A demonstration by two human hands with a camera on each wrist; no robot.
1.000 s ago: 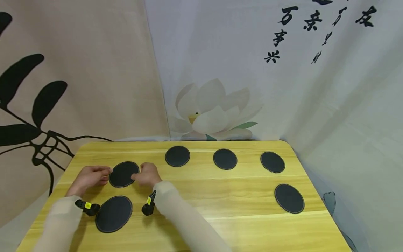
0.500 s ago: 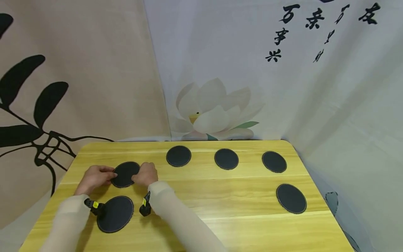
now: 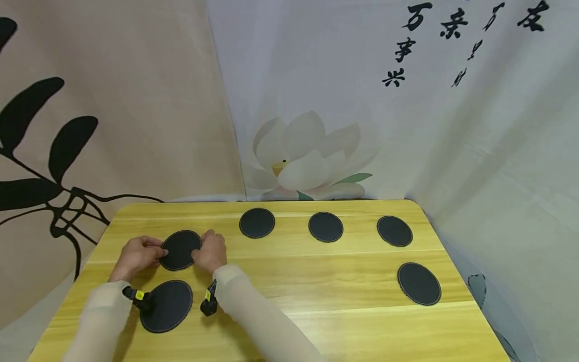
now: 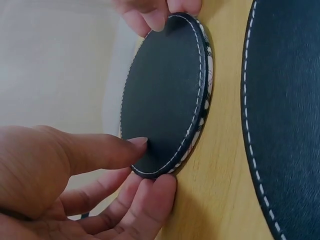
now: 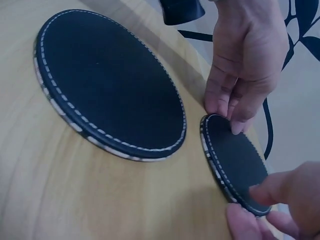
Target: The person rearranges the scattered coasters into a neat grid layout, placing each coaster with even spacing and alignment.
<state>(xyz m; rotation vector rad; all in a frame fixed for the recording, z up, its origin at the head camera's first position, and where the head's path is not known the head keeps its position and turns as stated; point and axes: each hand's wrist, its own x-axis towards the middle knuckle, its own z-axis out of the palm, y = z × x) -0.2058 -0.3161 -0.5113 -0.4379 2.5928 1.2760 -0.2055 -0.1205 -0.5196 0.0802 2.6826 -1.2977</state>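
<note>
Disc (image 4: pixel 165 95) now under left thumb (image 4: pixel 102 151)

Table (image 3: pixel 312 311): yellow wood is showing a streaky grain, its far corners rounding off.
Far edge: a first black mat (image 3: pixel 257 223), a second black mat (image 3: pixel 325 227) and a third black mat (image 3: pixel 394 231) are lying in a row, well apart.
Right end: a round mat (image 3: pixel 419 284) is lying nearer than the row.
Left front: a stitched mat (image 3: pixel 171 306) is lying flat.
Left, beyond it: a smaller-looking mat (image 3: pixel 181 246) is sitting on or just above the wood; which is staying unclear.
</note>
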